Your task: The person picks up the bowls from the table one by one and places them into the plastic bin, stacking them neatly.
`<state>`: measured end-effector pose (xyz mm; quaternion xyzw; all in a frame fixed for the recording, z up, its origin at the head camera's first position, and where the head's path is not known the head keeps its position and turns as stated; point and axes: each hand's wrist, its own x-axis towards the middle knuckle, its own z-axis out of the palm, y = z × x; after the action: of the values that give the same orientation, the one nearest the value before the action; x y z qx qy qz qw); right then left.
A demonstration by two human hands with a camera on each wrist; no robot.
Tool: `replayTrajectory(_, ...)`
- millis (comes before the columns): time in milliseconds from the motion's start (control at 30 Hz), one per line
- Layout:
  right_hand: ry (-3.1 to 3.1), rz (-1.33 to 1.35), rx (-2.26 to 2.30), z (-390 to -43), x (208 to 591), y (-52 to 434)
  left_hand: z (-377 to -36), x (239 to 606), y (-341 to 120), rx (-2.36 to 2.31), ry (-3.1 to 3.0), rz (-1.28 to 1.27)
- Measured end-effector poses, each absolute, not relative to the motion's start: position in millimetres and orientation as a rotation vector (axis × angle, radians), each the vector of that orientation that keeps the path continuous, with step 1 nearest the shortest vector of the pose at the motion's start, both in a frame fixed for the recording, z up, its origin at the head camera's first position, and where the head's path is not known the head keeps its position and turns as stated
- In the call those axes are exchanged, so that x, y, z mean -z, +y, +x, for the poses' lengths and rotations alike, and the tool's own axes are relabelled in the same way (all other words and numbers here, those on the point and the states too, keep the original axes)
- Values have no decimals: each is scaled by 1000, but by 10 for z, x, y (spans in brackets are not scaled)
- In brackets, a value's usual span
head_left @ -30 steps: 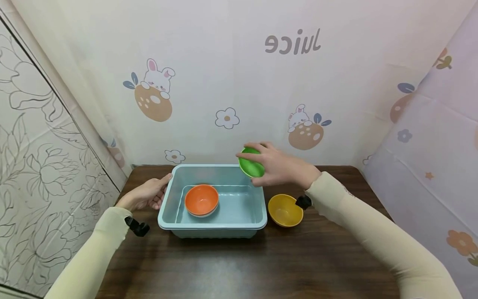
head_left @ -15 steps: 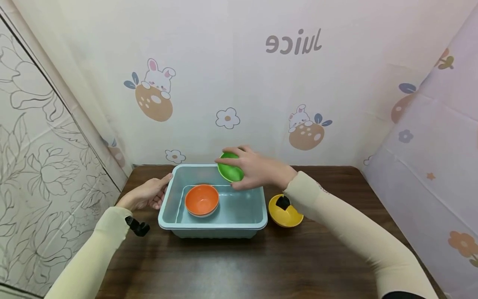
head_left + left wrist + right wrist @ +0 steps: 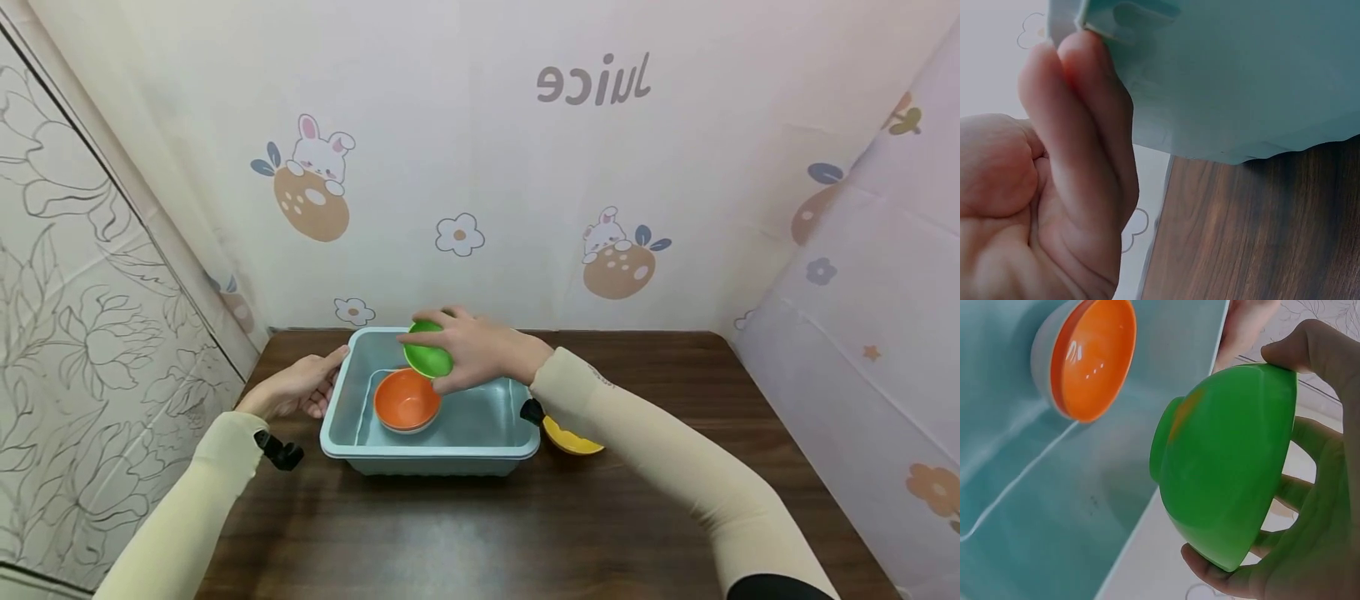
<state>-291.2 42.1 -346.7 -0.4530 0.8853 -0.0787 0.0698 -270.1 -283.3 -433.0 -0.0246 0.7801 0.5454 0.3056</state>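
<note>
My right hand holds a green bowl tilted by its rim, over the light blue basin. In the right wrist view, thumb and fingers grip opposite sides of the green bowl, its outer base facing the basin. Below and just left of it, an orange bowl sits inside the basin; its lower outside looks white, perhaps a second bowl nested underneath. My left hand grips the basin's left rim, and in the left wrist view its curled fingers reach up under that rim.
A yellow bowl stands on the dark wooden table just right of the basin, partly hidden by my right forearm. A printed curtain hangs behind the table, and more printed cloth borders both sides.
My right hand has carried the green bowl leftward and slightly down, from above the basin's right back corner to near the orange bowl. The left hand keeps its grip on the rim.
</note>
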Motion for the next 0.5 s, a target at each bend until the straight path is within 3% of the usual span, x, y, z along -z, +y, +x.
replayTrajectory(500,2591,-1375,215,-2943,3704,80,-2754,4248,-2871,-1412,2031,-102)
